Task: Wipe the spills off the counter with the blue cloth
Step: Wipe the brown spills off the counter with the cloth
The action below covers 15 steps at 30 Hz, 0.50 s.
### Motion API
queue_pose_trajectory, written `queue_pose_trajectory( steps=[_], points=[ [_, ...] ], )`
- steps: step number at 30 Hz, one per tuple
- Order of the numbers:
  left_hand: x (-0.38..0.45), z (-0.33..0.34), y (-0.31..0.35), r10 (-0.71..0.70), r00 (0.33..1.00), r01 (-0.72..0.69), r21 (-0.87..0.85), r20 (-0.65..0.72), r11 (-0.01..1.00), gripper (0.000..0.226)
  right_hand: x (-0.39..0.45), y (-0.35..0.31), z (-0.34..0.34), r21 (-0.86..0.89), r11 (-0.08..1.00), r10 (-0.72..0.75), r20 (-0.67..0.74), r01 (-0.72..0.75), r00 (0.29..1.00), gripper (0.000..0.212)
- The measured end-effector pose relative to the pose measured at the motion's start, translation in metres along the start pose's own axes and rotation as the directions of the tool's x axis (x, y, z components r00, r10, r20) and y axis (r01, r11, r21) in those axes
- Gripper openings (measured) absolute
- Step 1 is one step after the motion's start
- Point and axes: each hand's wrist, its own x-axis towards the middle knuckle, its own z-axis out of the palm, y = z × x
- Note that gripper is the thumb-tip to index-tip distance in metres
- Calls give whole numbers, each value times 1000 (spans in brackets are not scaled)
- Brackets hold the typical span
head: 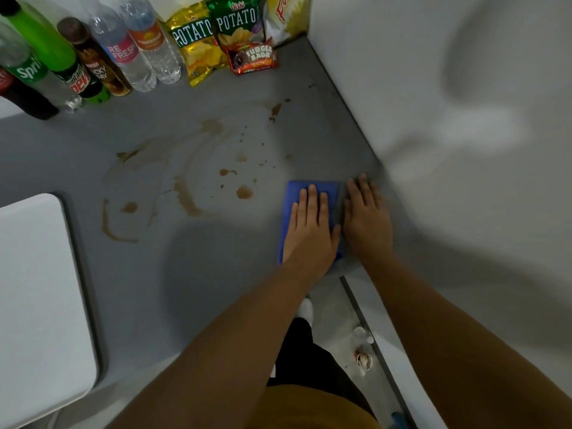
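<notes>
The blue cloth [292,193] lies folded flat on the grey counter [216,274], close to the white wall [433,88] at the counter's right side; the left hand [309,230] presses on it with fingers straight and close together, pinching nothing; the right hand [366,218] rests flat just right of the cloth, fingers straight too, partly on the cloth's edge (I cannot tell how much).

The risk, as I judge it: the brown spills [185,193] all lie left of and beyond the cloth, thin and partly streaked; one flat pass could smear them wider rather than lift them; a long push away from the cloth could knock the bottles [123,54] or the snack bags [216,35] standing far beyond it; the folded cloth may also slide out from under an open palm.

Counted: one cloth; two hands; seven bottles, as far as they show; three snack bags and one smaller fudge bar pack [252,58]; spill marks well over a dozen, drops included; one white lid-like panel [40,289] far left of the cloth.
</notes>
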Motion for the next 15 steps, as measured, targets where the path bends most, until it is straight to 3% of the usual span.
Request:
queue_pose_trajectory(
  steps=[8, 15],
  points=[
    [30, 0, -11, -91, 996, 91, 19, -24, 996, 64, -4, -2, 8, 94, 995, 38, -61, -32, 997, 52],
    [33, -16, -60, -281, 958, 284, 49, -55, 958, 66, -3, -3, 6, 123, 992, 44, -59, -36, 997, 52]
  ],
)
